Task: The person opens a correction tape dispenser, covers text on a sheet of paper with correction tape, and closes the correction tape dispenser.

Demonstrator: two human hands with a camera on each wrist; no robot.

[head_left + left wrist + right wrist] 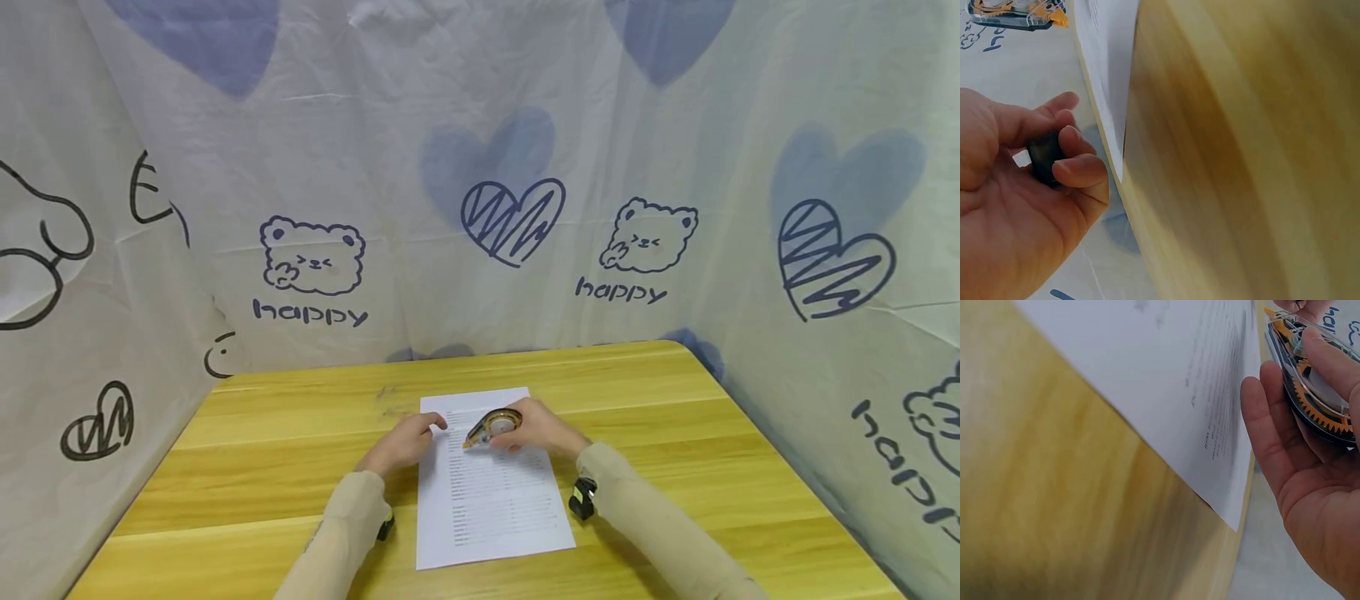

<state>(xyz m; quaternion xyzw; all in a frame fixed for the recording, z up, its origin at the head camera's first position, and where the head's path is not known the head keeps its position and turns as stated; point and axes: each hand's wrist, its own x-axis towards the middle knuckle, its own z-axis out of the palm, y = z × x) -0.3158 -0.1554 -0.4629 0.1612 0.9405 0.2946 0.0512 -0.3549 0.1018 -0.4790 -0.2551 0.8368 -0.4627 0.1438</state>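
A printed sheet of paper [510, 500] lies on the table. Over its upper part, my right hand [542, 427] grips a correction tape [501, 423] with a clear case, dark edge and orange gears [1316, 411]. Its orange tip points down and left toward the printed lines; whether it touches the paper I cannot tell. At the sheet's left edge is my left hand [405, 442]. Its curled fingers hold a small dark piece [1045, 156], perhaps a cap, mostly hidden by the fingers in the left wrist view.
The yellow wood-grain table [262, 467] extends around the sheet. Behind it and along both sides hangs a pale curtain [405, 200] with hearts, bear drawings and lettering. Dark smudges [386, 392] mark the tabletop just left of the paper's top.
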